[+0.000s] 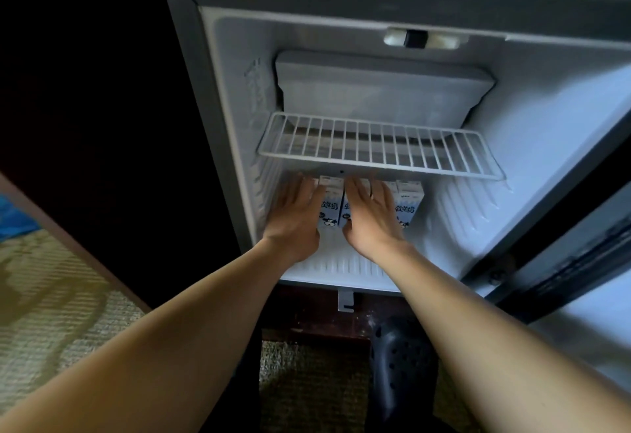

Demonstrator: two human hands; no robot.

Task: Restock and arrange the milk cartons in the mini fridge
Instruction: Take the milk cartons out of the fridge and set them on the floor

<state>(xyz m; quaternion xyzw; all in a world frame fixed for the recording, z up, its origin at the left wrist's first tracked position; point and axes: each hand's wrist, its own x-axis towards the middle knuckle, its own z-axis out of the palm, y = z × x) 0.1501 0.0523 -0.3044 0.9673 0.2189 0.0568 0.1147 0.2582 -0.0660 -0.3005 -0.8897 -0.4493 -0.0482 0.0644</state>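
A dim room with woven beige carpet (51,313) surrounds the open white mini fridge (546,125). Under its white wire shelf (375,146), a row of upright pale blue-and-white milk cartons with a cow print (329,210) stands on the fridge floor. The left hand (293,214) and right hand (372,217) lie flat, fingers extended, against the carton fronts, gripping nothing. A dark perforated clog (399,364) shows below.

head cam | looks forward-down | close, arm's reach | faces open mini fridge (392,98) interior
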